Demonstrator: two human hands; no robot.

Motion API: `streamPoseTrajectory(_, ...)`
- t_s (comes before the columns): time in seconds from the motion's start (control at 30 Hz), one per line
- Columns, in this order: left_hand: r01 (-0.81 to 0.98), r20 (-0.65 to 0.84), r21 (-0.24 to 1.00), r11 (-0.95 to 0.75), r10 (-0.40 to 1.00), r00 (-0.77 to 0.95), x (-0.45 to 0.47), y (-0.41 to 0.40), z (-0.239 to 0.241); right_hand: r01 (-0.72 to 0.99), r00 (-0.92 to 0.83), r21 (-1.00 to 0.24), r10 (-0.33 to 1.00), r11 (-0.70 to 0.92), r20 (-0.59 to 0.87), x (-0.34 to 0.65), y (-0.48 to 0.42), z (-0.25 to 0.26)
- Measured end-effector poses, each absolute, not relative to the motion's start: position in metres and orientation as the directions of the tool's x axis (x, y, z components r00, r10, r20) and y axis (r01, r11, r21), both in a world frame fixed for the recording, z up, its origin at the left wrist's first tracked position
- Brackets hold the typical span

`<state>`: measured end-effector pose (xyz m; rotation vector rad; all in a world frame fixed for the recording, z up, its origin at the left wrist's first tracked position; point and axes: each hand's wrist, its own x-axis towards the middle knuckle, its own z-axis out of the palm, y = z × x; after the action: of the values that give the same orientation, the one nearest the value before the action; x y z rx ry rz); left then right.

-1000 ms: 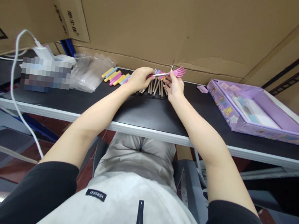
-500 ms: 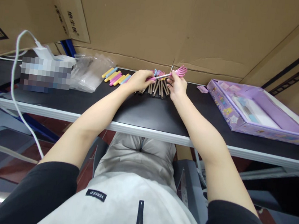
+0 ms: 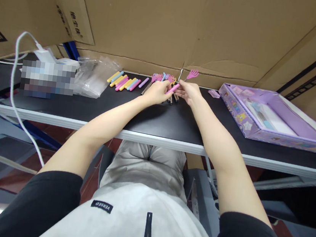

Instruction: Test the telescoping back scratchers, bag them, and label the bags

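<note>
My left hand [image 3: 157, 93] is closed on the pink handle of a back scratcher [image 3: 174, 89]. My right hand [image 3: 190, 93] pinches its rod farther up, and the pink hand-shaped head [image 3: 192, 74] sticks out above those fingers. The scratcher slants up to the right. Beneath and behind my hands lies a row of metal rods [image 3: 171, 100] with pink, blue, purple and yellow claw heads [image 3: 159, 76], partly covered by my left hand. Left of them, several loose handle sleeves [image 3: 124, 83] in yellow, blue, pink and purple lie side by side on the black table.
Clear plastic bags [image 3: 92, 77] lie to the left, beside a blurred-out item and a white cable [image 3: 15, 74]. On the right stands an open purple box [image 3: 249, 124] with a small pink packet [image 3: 214, 94] by it. Cardboard [image 3: 169, 27] walls the table's back.
My left hand has moved right along with the pink handle, closer to my right hand. Less bare rod shows between them. A purple sleeve is now visible at the row's right end.
</note>
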<state>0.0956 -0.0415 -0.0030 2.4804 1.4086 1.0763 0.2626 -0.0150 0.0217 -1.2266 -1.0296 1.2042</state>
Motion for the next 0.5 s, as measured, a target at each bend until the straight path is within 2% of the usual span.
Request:
streamPoseTrajectory(0.17,0.717,0.523,0.43,-0.549,0.798,0.298,0.093,-0.038,-0.008,-0.019,-0.035,-0.997,0.997,-0.071,-0.071,0.245,-0.026,0.019)
streamPoseTrajectory(0.3,0.7,0.532,0.42,-0.577,0.782,0.325,0.089,-0.037,-0.005,0.015,0.06,-0.998,0.996,-0.062,-0.061,0.256,-0.015,0.016)
streamPoseTrajectory(0.37,0.73,0.516,0.396,-0.557,0.793,0.325,0.086,-0.04,0.0,0.219,0.141,-0.976,0.99,-0.022,0.009,0.268,-0.007,0.013)
streamPoseTrajectory(0.43,0.769,0.48,0.371,-0.52,0.817,0.32,0.083,-0.043,0.006,0.494,0.152,-0.869,0.983,0.015,0.103,0.282,-0.001,0.01)
streamPoseTrajectory(0.5,0.799,0.457,0.352,-0.488,0.835,0.308,0.079,-0.045,0.011,0.636,0.117,-0.771,0.983,0.037,0.144,0.293,0.002,0.007)
